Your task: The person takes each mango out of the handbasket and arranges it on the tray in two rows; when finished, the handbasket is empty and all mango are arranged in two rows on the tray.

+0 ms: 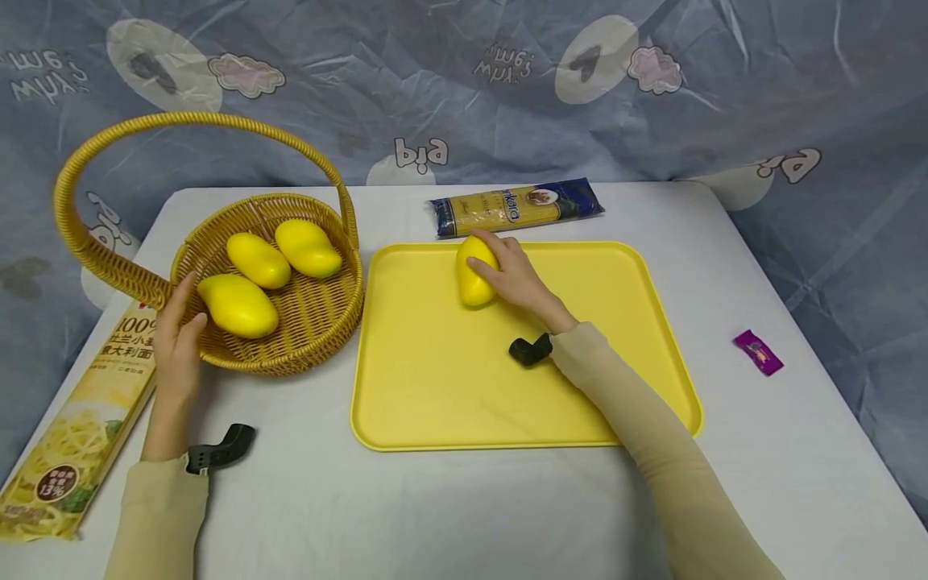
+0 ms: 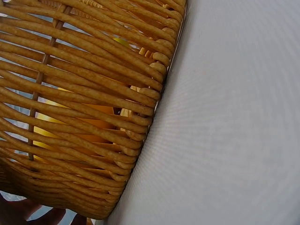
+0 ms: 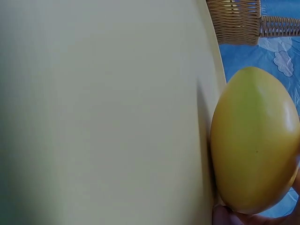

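My right hand (image 1: 511, 278) grips a yellow mango (image 1: 471, 288), thumb and fingers around its right side, over the far part of the yellow tray (image 1: 435, 387). Seen from the right wrist, the mango (image 3: 255, 140) is close to the tray surface (image 3: 117, 117), with fingertips at its lower end. On the left, a wicker basket (image 1: 319, 326) with a tall handle holds three more mangoes (image 1: 239, 306). My left hand (image 1: 177, 346) holds the basket's left rim beside the handle's base. The left wrist view shows the woven wall (image 2: 84, 93) near the white tabletop, fingers (image 2: 49, 216) at lower left.
A blue-ended spaghetti pack (image 1: 507, 209) lies behind the tray. A long noodle package (image 1: 87, 435) lies left of the basket, partly behind my left hand. A small purple packet (image 1: 758, 352) is right of the tray. Patterned cloth (image 1: 464, 89) hangs behind the white table (image 1: 406, 515).
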Tool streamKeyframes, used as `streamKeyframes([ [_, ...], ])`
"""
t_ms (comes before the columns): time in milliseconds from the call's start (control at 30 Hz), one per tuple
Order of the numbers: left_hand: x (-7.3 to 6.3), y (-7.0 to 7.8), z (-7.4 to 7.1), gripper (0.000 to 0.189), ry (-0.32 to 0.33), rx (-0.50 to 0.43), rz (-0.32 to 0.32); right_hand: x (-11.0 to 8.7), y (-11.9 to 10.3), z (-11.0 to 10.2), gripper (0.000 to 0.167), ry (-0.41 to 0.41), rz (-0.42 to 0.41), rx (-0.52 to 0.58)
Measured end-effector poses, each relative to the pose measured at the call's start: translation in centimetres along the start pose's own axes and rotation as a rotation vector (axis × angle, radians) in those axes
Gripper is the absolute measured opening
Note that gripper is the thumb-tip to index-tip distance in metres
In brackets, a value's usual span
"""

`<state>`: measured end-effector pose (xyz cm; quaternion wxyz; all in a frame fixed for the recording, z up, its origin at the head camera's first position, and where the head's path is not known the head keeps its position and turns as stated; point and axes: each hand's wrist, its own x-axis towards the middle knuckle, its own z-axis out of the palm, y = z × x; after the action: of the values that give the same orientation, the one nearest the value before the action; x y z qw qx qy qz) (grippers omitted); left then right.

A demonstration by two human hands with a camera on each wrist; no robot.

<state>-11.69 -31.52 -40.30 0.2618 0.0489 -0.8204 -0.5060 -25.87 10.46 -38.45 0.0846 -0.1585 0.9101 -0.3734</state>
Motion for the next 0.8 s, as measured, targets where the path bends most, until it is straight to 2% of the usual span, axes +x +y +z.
streamKeyframes([
  [467,0.0,0.0,0.0,0.050,-0.005,0.002,-0.017,-0.2,-0.1,-0.6,0.059,-0.030,0.025,-0.018],
  [800,0.1,-0.1,0.0,0.050,0.000,0.016,-0.020,-0.7,-0.2,-1.3,0.058,-0.033,0.007,-0.025],
])
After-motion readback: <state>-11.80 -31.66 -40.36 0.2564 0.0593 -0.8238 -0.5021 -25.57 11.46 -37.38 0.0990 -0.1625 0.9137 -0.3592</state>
